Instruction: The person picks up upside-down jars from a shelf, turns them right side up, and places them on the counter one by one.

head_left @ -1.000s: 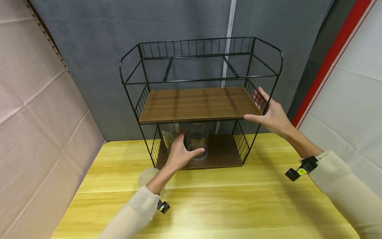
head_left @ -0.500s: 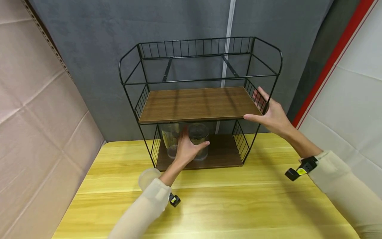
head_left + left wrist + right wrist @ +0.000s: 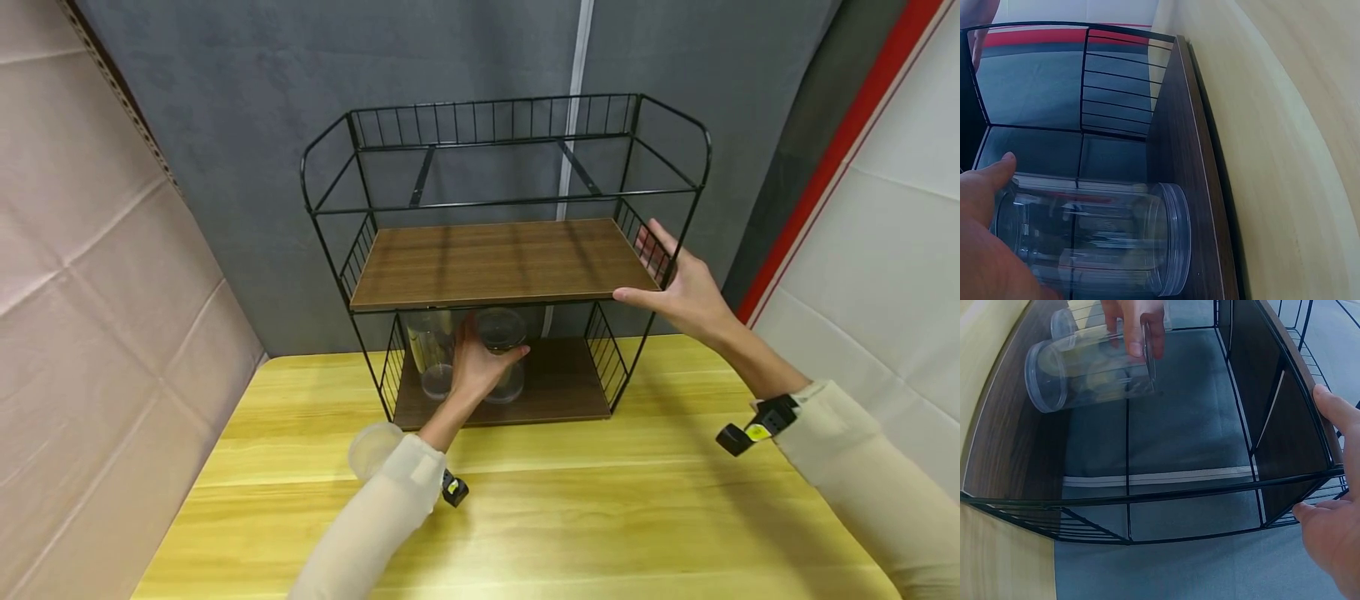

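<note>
A black wire rack with wooden shelves stands upright on the table; its middle board (image 3: 495, 262) and lower board (image 3: 558, 379) are in place. On the lower board is a clear cylindrical jar (image 3: 501, 327). My left hand (image 3: 474, 365) grips this jar near its upper end, thumb on the near side, as the left wrist view also shows the jar (image 3: 1104, 231). Just left of it stands a second clear jar (image 3: 433, 367), partly behind my hand. My right hand (image 3: 684, 292) holds the rack's right side, thumb at the middle board's front corner and fingers outside the wire side.
A translucent round item (image 3: 372, 448) lies on the wooden table (image 3: 600, 517), partly covered by the left sleeve. The rack's top tier (image 3: 510, 200) is a bare frame with two crossbars. Grey cloth (image 3: 225, 167) hangs behind, and pale panels flank both sides.
My left hand has moved to the right along the lower tier, and the jar at it has shifted slightly right. More of the second jar shows now. The right hand and rack have stayed put.
</note>
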Motion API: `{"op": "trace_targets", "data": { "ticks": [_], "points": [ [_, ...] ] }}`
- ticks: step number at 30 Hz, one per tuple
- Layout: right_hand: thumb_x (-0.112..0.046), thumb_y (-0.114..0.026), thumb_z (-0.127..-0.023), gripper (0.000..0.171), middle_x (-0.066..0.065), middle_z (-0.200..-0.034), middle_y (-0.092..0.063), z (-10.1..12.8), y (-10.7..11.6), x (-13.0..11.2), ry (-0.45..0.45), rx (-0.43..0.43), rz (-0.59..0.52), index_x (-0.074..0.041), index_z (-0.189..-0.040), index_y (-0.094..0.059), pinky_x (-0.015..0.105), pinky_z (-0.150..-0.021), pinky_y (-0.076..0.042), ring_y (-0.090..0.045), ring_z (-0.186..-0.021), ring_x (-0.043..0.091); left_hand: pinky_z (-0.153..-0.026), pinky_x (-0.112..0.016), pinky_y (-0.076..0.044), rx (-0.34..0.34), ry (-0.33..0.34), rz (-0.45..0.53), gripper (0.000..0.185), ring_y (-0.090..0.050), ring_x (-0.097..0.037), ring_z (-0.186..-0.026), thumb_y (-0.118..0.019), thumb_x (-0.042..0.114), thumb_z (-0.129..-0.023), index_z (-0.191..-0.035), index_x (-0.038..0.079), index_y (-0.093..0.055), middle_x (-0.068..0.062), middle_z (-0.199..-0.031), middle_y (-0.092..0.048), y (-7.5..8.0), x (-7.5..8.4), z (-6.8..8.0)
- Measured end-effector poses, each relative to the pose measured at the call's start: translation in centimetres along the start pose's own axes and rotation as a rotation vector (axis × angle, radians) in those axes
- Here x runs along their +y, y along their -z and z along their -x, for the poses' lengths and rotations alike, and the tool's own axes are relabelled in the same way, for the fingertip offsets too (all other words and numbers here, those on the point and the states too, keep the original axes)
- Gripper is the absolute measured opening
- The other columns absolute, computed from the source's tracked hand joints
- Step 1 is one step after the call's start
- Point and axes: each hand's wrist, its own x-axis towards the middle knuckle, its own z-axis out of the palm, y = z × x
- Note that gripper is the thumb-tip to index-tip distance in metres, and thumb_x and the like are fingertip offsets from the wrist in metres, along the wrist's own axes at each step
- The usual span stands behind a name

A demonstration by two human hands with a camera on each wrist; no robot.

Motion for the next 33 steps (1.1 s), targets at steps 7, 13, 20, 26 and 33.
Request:
{"op": "trace_targets", "data": {
  "ticks": [7,13,20,26,33],
  "points": [
    [-0.006,-0.085,-0.090,0.111,0.015,-0.174,-0.026,0.0,-0.2,0.0,0.015,0.002,-0.008,-0.021,-0.171,-0.011,0.018,-0.120,-0.036,-0.031,-0.158,0.031,-0.116,-0.064,-0.042,-0.011,-0.018,0.013,0.114,-0.044,-0.049,-0.146,-0.091,0.045,-0.081,-0.166,0.003,-0.027,-0.026,-0.166,-0.034,0.1,0.1,0.1],
    [-0.009,-0.085,-0.091,0.110,0.016,-0.174,-0.025,0.0,-0.2,0.0,0.026,-0.001,-0.008,-0.021,-0.171,-0.011,0.016,-0.119,-0.036,-0.031,-0.159,0.031,-0.116,-0.066,-0.042,-0.036,-0.015,-0.009,0.114,-0.044,-0.049,-0.145,-0.091,0.046,-0.081,-0.167,0.007,-0.028,-0.024,-0.167,-0.034,0.2,0.3,0.4],
    [-0.008,-0.084,-0.091,0.110,0.012,-0.174,-0.026,0.0,-0.1,0.0,0.028,0.004,-0.001,-0.022,-0.171,-0.011,0.014,-0.118,-0.036,-0.031,-0.159,0.031,-0.113,-0.064,-0.046,-0.048,-0.034,-0.021,0.112,-0.048,-0.048,-0.143,-0.092,0.047,-0.080,-0.165,0.007,-0.032,-0.025,-0.164,-0.039,0.4,1.2,0.7],
    [-0.007,-0.084,-0.091,0.110,0.014,-0.174,-0.026,0.0,-0.2,0.0,0.016,0.006,-0.008,-0.022,-0.171,-0.011,0.016,-0.120,-0.035,-0.030,-0.159,0.031,-0.114,-0.059,-0.047,-0.058,-0.051,-0.017,0.114,-0.048,-0.044,-0.144,-0.093,0.047,-0.079,-0.165,0.005,-0.032,-0.022,-0.165,-0.039,0.8,1.8,1.4],
    [-0.007,-0.084,-0.092,0.108,0.015,-0.173,-0.029,0.5,-0.2,-0.1,0.032,0.023,0.009,-0.022,-0.171,-0.013,0.013,-0.118,-0.036,-0.032,-0.158,0.031,-0.114,-0.058,-0.047,-0.064,-0.082,-0.035,0.113,-0.050,-0.043,-0.143,-0.093,0.046,-0.077,-0.164,0.005,-0.035,-0.021,-0.160,-0.045,1.2,2.1,2.2]
  ]
}}
